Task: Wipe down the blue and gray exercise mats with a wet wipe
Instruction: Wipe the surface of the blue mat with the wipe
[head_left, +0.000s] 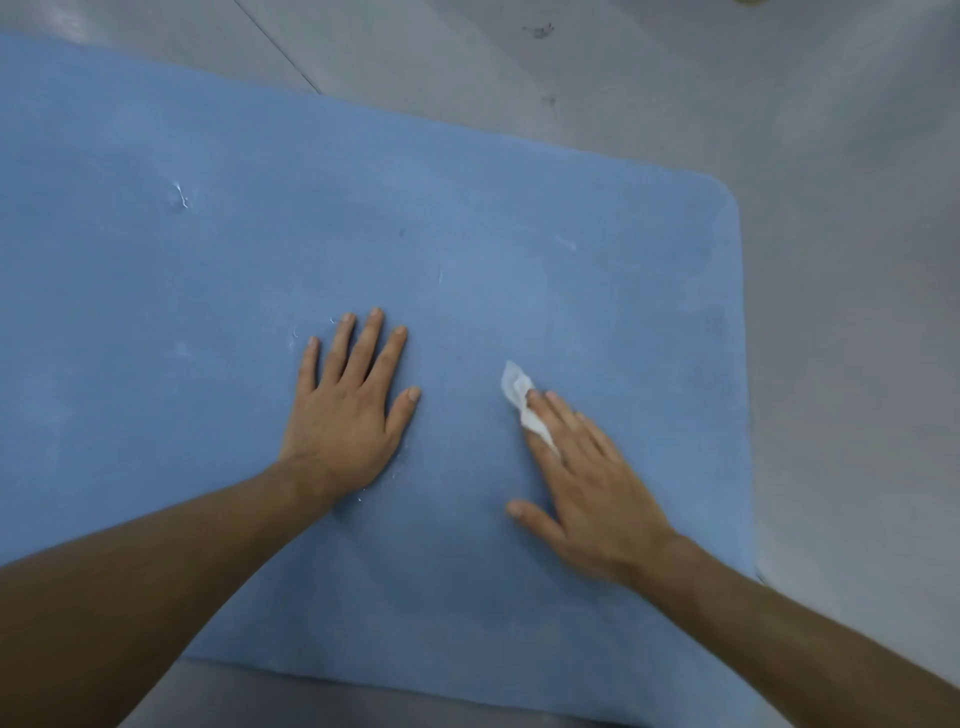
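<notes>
Wet wipe (519, 395): white and crumpled, right of centre in the frame, lying on the blue mat. Its near part is under the right hand's fingertips and its far end pokes out ahead of them.
Right hand (587, 493): the grip is released, not clenched. The fingers (571, 423) are straight and flat on the wipe, with the thumb spread to the left. A flat press likely spreads the wipe over more mat than a pinch would. The hand is slightly blurred, which suggests a stroke under way.
Blue mat (467, 208): fills most of the frame, from the left edge to a rounded corner at upper right, and lies flat on the floor.
Left hand (348, 410): at frame centre, left of the wipe and apart from it. The grip is released, palm down, fingers fanned, holding nothing. It is probably bracing the body and pinning the mat so it does not slide.
Wet marks (182, 197): shiny streaks and drops at upper left and round the left hand. I judge those parts already wiped; the area toward the rounded corner looks drier.
Gray mat: cannot be made out. A gray strip (363, 691) along the bottom edge could be the mat or bare floor.
Floor (831, 312): pale gray, at the right and top of the frame, with dark scuffs (540, 31) near the top.
Writing: none readable; no brand or label shows on the mat or the wipe.
</notes>
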